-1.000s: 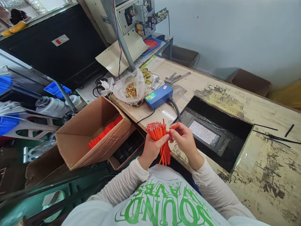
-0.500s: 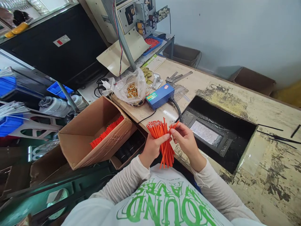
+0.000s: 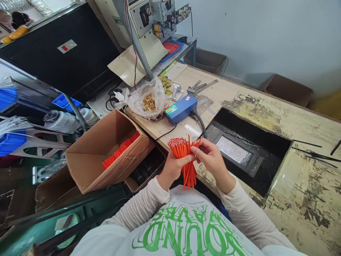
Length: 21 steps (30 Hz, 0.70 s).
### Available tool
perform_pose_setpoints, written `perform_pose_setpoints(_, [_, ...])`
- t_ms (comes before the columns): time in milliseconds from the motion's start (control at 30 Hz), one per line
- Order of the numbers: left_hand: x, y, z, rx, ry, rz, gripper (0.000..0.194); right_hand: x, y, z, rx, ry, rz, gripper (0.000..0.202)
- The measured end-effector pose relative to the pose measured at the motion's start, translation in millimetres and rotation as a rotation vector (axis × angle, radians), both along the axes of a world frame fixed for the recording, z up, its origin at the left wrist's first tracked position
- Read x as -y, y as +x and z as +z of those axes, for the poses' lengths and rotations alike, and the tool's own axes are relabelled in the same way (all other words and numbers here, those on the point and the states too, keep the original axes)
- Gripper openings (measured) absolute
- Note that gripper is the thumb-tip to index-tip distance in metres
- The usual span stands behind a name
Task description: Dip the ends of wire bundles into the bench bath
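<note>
Moved slightly rightward in the frame since half a second ago: left hand (image 3: pixel 172 167) and bundle (image 3: pixel 185 151) of orange strands, now nearer the thumb of right hand (image 3: pixel 211 156). Held together just below the frame's middle, above shirt (image 3: pixel 183 224).

Clasped around the bundle's waist with left hand, thumb laid across the front and pointing right, wrist angled down-left into white sleeve (image 3: pixel 144 199). Kept roughly upright, fanned at both ends, pale tips up. Pinched narrowly between right thumb and forefinger at the bundle's upper right edge: a few strands, partly hidden by the fingers. Bent inward at right wrist, with forearm sloping to the lower right. Too close to tell whether the thumbs touch.

Left of the hands, carton (image 3: pixel 92 167), tilted, with more orange strands inside. Right of them, recess (image 3: pixel 266 137) in bench (image 3: pixel 306 113), with pale panel (image 3: pixel 231 151). Above, blue box (image 3: pixel 181 109), then open bag (image 3: pixel 157 96) of gold-coloured pieces. At upper centre, machine (image 3: pixel 149 17); at upper left, black panel (image 3: pixel 53 67).
</note>
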State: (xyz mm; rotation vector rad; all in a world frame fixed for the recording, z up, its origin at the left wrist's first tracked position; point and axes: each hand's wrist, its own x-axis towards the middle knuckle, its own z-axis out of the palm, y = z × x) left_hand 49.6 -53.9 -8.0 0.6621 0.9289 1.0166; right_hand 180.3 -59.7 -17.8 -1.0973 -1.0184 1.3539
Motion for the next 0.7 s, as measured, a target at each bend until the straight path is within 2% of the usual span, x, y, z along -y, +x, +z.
perform_pose_setpoints(233, [0.4, 1.7, 0.7, -0.033, 0.014, 0.077, 0.024, -0.6, -1.6, -1.4, -0.102, 0.010, -0.021, 0.023])
perform_pose_setpoints(467, [0.0, 0.8, -3.9, -0.189, 0.130, 0.112, 0.017, 0.9, -3.2, -4.9, -0.051, 0.013, -0.072, 0.023])
perform_pose_setpoints(700, [-2.5, -6.6, -10.3, -0.330, 0.196, 0.170, 0.012, 1.7, -0.8, -7.7, 0.076, 0.036, -0.035, 0.023])
